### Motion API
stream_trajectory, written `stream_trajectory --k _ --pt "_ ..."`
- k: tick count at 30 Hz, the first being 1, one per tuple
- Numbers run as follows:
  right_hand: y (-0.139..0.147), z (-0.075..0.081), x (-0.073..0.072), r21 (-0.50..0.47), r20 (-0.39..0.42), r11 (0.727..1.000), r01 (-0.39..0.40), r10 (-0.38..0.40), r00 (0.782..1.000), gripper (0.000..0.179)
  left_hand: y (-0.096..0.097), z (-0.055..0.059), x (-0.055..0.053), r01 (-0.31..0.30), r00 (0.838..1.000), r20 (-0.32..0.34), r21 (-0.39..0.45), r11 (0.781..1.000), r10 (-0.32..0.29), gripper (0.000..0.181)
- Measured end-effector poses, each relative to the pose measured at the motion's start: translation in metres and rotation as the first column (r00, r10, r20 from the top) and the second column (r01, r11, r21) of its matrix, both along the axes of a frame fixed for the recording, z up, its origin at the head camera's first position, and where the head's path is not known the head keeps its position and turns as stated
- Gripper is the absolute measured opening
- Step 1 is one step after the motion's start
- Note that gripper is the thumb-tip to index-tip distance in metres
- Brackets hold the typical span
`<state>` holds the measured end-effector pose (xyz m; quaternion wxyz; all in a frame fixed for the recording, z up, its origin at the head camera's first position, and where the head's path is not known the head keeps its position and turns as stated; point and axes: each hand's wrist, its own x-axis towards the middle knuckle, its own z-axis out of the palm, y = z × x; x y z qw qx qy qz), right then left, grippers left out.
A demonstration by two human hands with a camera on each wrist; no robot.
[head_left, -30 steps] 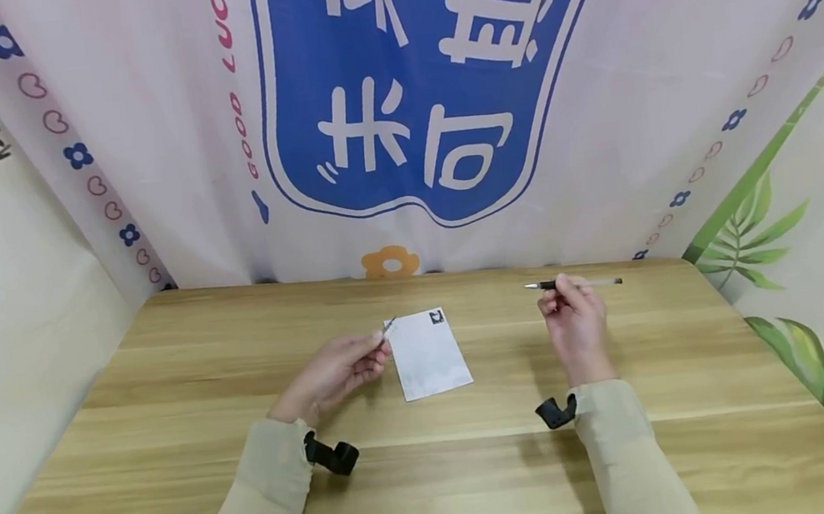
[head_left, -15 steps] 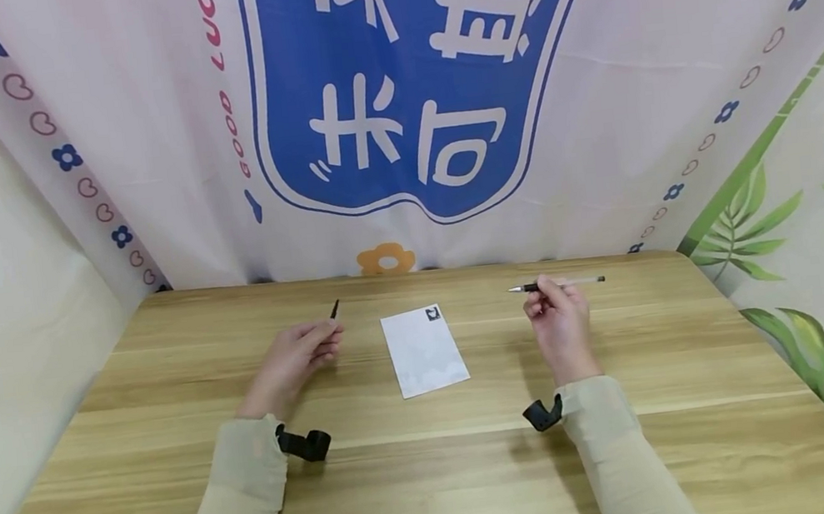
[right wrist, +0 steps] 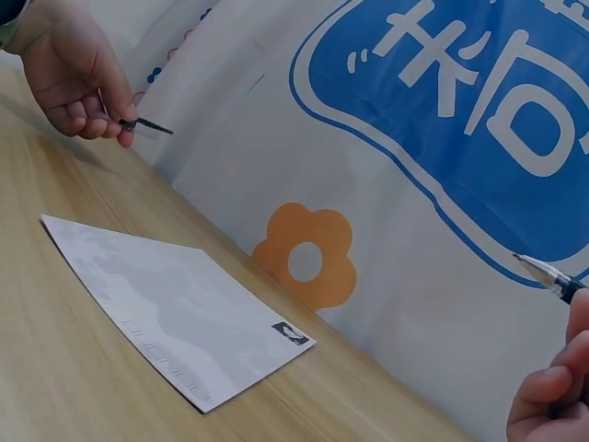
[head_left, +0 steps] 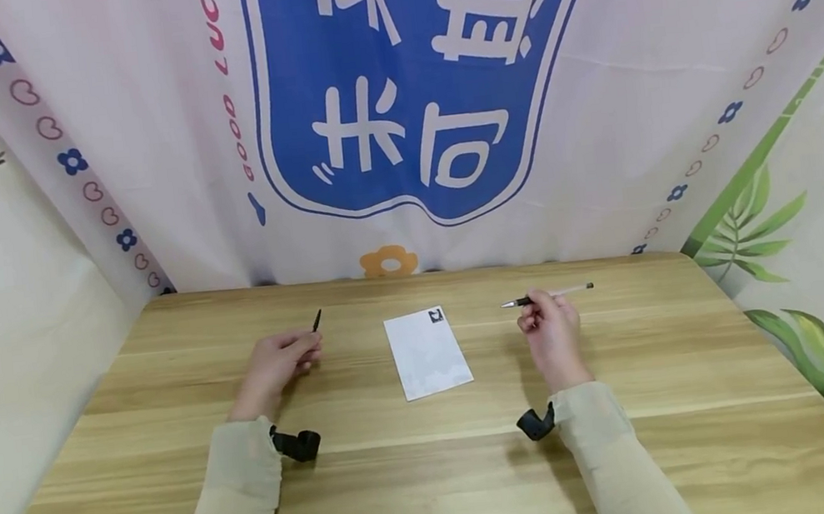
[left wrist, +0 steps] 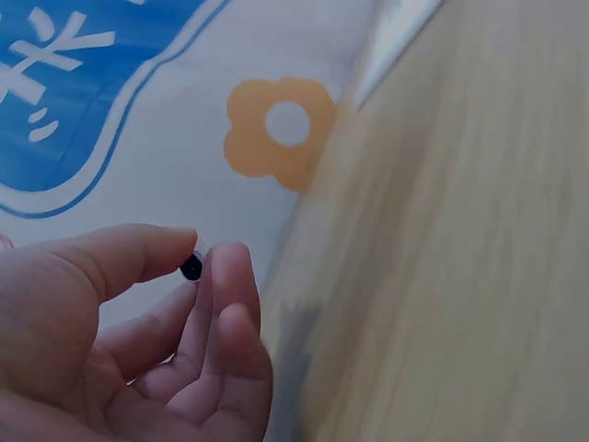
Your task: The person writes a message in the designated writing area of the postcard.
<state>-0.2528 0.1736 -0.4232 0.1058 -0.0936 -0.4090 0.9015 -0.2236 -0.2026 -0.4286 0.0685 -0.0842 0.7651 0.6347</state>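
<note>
In the head view, a white postcard with a small dark stamp-like mark in its top right corner lies on the table between my hands. My left hand, left of the card, pinches a slim black pen cap between thumb and fingertips; its round dark end shows in the left wrist view. To the right of the card, my right hand holds an uncapped pen with a clear barrel. The pen's metal tip points left, raised above the table in the right wrist view.
The wooden table ends at the back against a hanging cloth printed with blue, white and orange designs. Leaf-patterned cloth borders the right side. Black camera mounts sit at both wrists.
My left hand has moved left, away from the card's upper left corner, carrying the pen cap. My right hand has shifted slightly left with the pen. The card stays in place.
</note>
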Motion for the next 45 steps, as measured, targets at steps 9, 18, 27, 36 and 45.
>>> stream_trajectory --k 9,18,27,36,45 --pt "-0.004 -0.004 -0.003 0.070 0.006 0.997 -0.011 0.011 1.000 0.025 -0.007 -0.006 0.000 -0.053 0.995 -0.097 -0.442 0.895 0.011 0.034" --pt "-0.012 -0.011 -0.002 0.165 0.004 0.984 -0.064 0.065 0.998 0.023 -0.005 -0.007 0.002 -0.086 0.991 -0.131 -0.532 0.842 0.019 0.029" --pt "-0.017 -0.015 0.001 0.211 0.028 0.973 -0.096 0.092 0.995 0.020 0.002 0.000 0.006 -0.049 0.998 -0.068 -0.585 0.810 0.011 0.030" --pt "-0.022 -0.017 0.002 0.290 0.050 0.943 -0.160 0.152 0.987 0.013 0.002 -0.001 0.005 -0.044 0.998 -0.061 -0.602 0.797 0.009 0.028" --pt "-0.024 -0.018 0.003 0.289 0.062 0.941 -0.177 0.166 0.984 0.014 0.003 -0.002 0.005 -0.053 0.997 -0.077 -0.605 0.794 0.008 0.024"
